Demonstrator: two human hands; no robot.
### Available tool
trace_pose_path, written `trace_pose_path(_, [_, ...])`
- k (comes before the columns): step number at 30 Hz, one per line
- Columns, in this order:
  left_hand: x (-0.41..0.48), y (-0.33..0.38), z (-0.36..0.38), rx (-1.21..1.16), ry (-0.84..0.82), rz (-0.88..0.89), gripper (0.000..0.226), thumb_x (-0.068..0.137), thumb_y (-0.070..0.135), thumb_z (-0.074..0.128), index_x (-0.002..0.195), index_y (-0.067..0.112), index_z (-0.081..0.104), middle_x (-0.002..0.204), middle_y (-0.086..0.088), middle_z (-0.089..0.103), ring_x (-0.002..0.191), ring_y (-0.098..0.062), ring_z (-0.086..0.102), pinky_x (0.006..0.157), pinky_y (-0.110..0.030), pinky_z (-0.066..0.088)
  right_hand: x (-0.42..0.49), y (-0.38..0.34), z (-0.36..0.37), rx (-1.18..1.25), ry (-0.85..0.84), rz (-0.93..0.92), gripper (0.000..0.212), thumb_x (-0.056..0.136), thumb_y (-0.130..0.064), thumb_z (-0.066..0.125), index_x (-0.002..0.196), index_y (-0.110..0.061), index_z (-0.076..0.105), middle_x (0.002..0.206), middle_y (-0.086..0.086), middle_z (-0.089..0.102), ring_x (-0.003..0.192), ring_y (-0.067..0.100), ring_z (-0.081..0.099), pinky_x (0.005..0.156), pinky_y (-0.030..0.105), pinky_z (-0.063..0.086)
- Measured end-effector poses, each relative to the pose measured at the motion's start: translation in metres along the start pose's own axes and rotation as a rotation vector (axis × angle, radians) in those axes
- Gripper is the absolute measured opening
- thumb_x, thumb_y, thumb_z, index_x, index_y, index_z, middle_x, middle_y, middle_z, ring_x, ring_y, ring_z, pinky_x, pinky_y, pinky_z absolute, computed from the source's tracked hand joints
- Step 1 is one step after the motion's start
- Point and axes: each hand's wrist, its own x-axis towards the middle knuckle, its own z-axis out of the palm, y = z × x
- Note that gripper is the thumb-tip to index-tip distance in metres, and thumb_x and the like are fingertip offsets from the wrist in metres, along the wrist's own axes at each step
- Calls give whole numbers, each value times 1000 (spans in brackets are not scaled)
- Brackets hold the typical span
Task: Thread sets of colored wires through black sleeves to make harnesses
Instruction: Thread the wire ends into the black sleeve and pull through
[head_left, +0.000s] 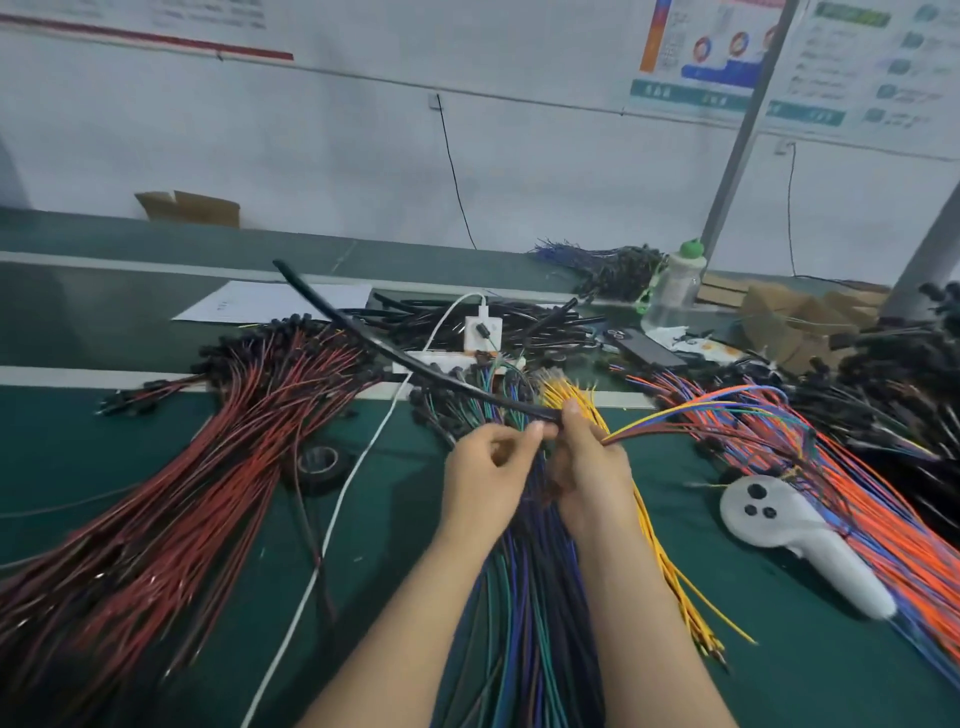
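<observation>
The left hand (488, 467) pinches the black sleeve (311, 293) end; right hand (587, 462) grips colored wires (675, 411) beside it.

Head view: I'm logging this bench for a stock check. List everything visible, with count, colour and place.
black sleeve: one, black, slanting up-left
wire set: one, multicoloured, arcing right
red-black wires: one pile, left
blue-green wires: one pile, under forearms
orange wires: one pile, right
tape roll: one, black, left of centre
controller: one, white, right
bottle: one, clear, green cap, back right
left grip: one, bare hand, pinches black sleeve
right grip: one, bare hand, holds wire set
</observation>
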Motion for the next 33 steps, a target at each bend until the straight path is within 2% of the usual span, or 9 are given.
trace_pose_path(3, [7, -9, 4, -548, -87, -223, 8, 93, 16, 57, 91, 19, 65, 75, 5, 68, 64, -2, 58, 59, -17, 47, 0, 5, 2, -52, -90, 71, 35, 96, -22, 56, 63, -14, 48, 39, -4, 36, 34, 8, 21, 44, 21, 18])
trace_pose_path(7, [12, -16, 4, -814, -28, -303, 9, 92, 5, 54, 90, 7, 63, 77, -4, 65, 69, -9, 62, 66, -17, 53, -2, 5, 5, -94, -89, 62, 36, 97, -21, 54, 63, -15, 45, 39, -7, 37, 28, 3, 22, 32, 14, 14])
trace_pose_path(9, [12, -20, 2, -897, -9, -387, 6, 91, 6, 57, 87, 5, 62, 79, -5, 64, 70, -9, 63, 67, -16, 54, 0, 0, 2, 98, -18, 67, 36, 101, -26, 47, 66, -18, 41, 39, -9, 28, 29, 3, 19, 31, 15, 13])
trace_pose_path(13, [9, -23, -2, -938, -60, -448, 7, 88, 6, 60, 82, 3, 63, 76, -6, 66, 66, -7, 66, 62, -14, 54, 3, -19, -15, 678, 11, 3, 41, 104, -36, 31, 68, -18, 40, 40, -8, 21, 32, 6, 9, 31, 18, 12])
trace_pose_path(16, [6, -22, -2, -947, -140, -470, 6, 80, 9, 66, 80, 4, 63, 71, -4, 67, 63, -6, 66, 59, -13, 53, 0, -23, -23, 891, -12, -31, 44, 103, -40, 29, 67, -18, 41, 40, -7, 20, 40, 9, 5, 30, 18, 14])
trace_pose_path(20, [3, -22, -1, -951, -246, -483, 19, 70, 15, 68, 83, 2, 64, 71, -4, 68, 64, -7, 66, 58, -14, 53, -2, -24, -22, 902, -5, -43, 46, 103, -42, 28, 66, -17, 41, 40, -7, 21, 29, 6, 15, 30, 18, 13])
trace_pose_path(27, [2, -23, 0, -931, -294, -453, 15, 72, 17, 68, 81, 7, 61, 70, -4, 68, 62, -9, 64, 57, -19, 54, -3, -27, -21, 699, 26, -25, 47, 104, -41, 28, 68, -16, 43, 41, -8, 21, 31, 6, 13, 31, 18, 12])
trace_pose_path(30, [1, -23, 3, -862, -262, -424, 6, 85, 11, 64, 82, 7, 61, 75, -5, 70, 66, -10, 66, 61, -22, 55, -3, -28, -22, 675, 31, -43, 47, 104, -43, 28, 67, -16, 43, 42, -8, 21, 30, 5, 16, 30, 18, 13])
trace_pose_path(33, [3, -23, 4, -794, -136, -377, 17, 93, 0, 47, 80, 7, 56, 80, -8, 72, 72, -13, 69, 64, -22, 54, -3, -27, -24, 694, 33, -51, 47, 103, -43, 28, 68, -16, 43, 42, -8, 22, 30, 5, 16, 30, 18, 13])
